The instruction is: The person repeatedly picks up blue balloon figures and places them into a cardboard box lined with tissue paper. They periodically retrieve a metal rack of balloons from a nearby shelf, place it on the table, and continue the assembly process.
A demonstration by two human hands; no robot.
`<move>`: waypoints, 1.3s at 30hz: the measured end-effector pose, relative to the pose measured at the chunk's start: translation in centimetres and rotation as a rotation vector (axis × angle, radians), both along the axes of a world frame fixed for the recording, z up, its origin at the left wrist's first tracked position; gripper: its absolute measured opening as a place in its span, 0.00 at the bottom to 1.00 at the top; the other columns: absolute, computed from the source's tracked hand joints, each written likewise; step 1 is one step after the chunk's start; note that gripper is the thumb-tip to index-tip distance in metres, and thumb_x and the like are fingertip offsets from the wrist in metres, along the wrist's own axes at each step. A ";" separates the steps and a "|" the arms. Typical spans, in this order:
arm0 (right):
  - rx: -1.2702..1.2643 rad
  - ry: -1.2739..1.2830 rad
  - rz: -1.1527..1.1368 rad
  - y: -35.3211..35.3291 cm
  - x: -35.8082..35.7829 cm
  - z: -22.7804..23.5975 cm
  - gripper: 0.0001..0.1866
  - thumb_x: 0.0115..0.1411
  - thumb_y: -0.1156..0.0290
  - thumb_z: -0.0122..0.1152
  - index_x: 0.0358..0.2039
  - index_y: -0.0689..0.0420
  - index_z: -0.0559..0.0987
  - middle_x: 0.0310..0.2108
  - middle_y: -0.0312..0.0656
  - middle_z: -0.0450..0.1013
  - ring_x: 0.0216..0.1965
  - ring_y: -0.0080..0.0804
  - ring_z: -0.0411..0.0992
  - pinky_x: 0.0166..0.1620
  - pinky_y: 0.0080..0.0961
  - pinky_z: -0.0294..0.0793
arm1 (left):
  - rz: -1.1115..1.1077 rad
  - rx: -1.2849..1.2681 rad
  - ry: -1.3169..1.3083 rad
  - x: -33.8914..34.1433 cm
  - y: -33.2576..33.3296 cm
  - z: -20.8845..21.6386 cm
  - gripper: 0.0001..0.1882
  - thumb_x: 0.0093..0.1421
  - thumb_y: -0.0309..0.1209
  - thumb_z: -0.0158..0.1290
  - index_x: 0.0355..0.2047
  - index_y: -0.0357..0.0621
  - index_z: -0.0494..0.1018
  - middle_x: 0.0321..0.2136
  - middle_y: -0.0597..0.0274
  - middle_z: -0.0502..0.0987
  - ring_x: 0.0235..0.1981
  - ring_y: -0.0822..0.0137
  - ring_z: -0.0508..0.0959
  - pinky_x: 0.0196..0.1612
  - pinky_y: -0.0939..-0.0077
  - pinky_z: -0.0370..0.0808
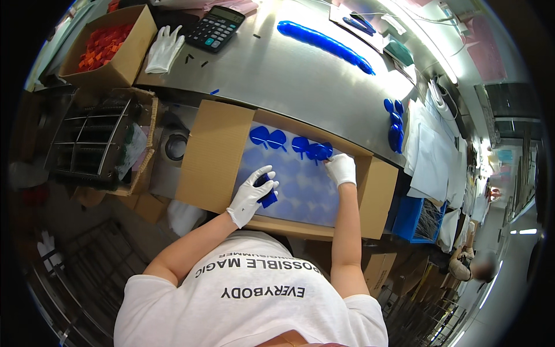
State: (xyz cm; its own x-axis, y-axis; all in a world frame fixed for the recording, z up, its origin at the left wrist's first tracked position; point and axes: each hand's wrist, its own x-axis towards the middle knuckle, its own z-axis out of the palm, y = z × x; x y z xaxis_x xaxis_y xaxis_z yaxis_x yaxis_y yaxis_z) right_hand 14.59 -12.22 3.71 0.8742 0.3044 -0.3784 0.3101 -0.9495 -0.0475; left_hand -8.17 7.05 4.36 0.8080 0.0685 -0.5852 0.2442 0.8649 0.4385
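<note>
A cardboard box [219,153] stands open before me, with a translucent sheet [289,196] laid inside over rows of faint round shapes. Along its far side lie blue round pieces [277,139] in pairs, some showing thin stems. My left hand [248,199], in a white glove, is closed around a small dark blue stack [267,199] over the box's left part. In another white glove, my right hand [341,170] pinches at the blue round piece [319,152] at the row's right end. Its fingertips are partly hidden there.
A long row of stacked blue pieces [326,45] and a calculator [215,29] lie on the metal table [254,69]. At the far left stands a carton of red-orange pieces [104,49] beside a spare white glove [165,49]. A blue bin [419,220] sits right of the box.
</note>
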 end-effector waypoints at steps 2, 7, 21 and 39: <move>-0.134 -0.106 -0.042 -2.6 0.5 0.2 0.11 0.56 0.57 0.64 0.30 0.50 0.86 0.31 0.46 0.80 0.35 0.46 0.79 0.42 0.39 0.78 | 0.005 0.048 -0.026 0.5 -0.5 -0.1 0.26 0.67 0.24 0.50 0.64 0.46 0.59 0.51 0.60 0.70 0.48 0.67 0.75 0.50 0.69 0.78; -0.033 0.033 -0.040 -0.7 -3.8 4.6 0.15 0.60 0.58 0.59 0.33 0.56 0.85 0.34 0.50 0.80 0.35 0.47 0.80 0.42 0.36 0.78 | 0.015 0.490 -0.030 3.0 -2.0 -0.1 0.31 0.65 0.23 0.53 0.66 0.48 0.56 0.49 0.60 0.73 0.42 0.69 0.78 0.48 0.73 0.79; 0.571 0.575 -0.230 6.4 -11.4 5.0 0.10 0.57 0.69 0.65 0.34 0.63 0.85 0.17 0.36 0.75 0.17 0.16 0.67 0.23 0.16 0.68 | 0.138 0.021 0.135 -0.8 0.2 0.2 0.08 0.65 0.29 0.54 0.45 0.46 0.73 0.39 0.68 0.76 0.43 0.70 0.79 0.45 0.75 0.80; -0.290 -0.008 -0.144 -7.5 -4.4 1.0 0.11 0.54 0.62 0.65 0.31 0.55 0.86 0.33 0.49 0.80 0.37 0.48 0.79 0.44 0.39 0.78 | -0.095 0.185 0.076 -0.7 -0.2 0.8 0.32 0.64 0.28 0.57 0.66 0.49 0.59 0.45 0.63 0.71 0.43 0.75 0.75 0.46 0.79 0.79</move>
State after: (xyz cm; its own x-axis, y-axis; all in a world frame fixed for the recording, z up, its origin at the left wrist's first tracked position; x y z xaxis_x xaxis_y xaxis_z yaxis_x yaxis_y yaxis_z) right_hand 10.22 -19.68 4.68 0.9036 0.0580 -0.4243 0.1710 -0.9573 0.2333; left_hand -8.88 6.84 5.17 0.7701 0.1063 -0.6290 0.3590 0.7429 0.5650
